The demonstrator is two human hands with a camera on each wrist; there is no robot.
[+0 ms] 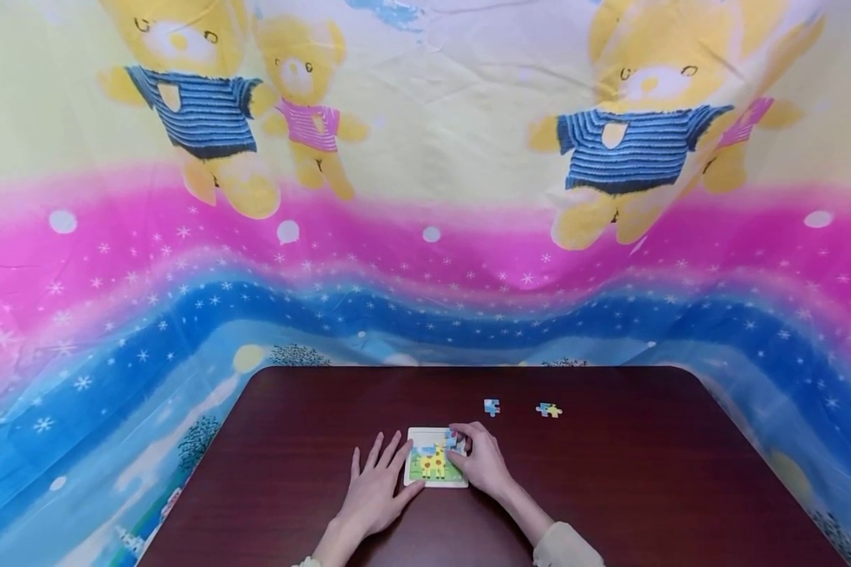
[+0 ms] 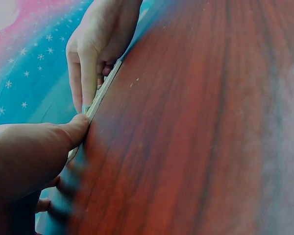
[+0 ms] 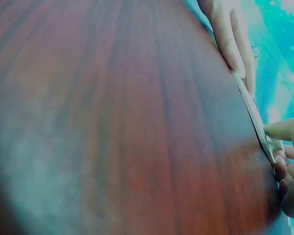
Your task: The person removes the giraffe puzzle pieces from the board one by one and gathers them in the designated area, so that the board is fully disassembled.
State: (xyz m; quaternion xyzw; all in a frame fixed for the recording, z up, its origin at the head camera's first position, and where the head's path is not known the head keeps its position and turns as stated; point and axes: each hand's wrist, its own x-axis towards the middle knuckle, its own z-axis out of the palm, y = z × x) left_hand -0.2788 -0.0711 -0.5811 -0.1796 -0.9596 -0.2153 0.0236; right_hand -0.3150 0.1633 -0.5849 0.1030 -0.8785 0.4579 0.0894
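A small square jigsaw puzzle board [image 1: 422, 432] with a pale frame lies on the table, showing a yellow giraffe [image 1: 434, 463] on green. My left hand [image 1: 373, 490] rests flat at its left side, fingers spread, the thumb along the lower edge. At the upper right corner of the board, my right hand [image 1: 488, 465] pinches a blue puzzle piece [image 1: 451, 439] between thumb and forefinger. The left wrist view shows the left thumb [image 2: 77, 128] against the board's edge. From the right wrist, the board [image 3: 250, 107] appears edge-on between both hands.
Two loose puzzle pieces lie farther back on the dark red-brown table: a mostly blue one [image 1: 492, 407] and a blue and yellow one [image 1: 549, 410]. A printed cloth [image 1: 425, 260] with teddy bears hangs behind and around the table [image 1: 312, 417].
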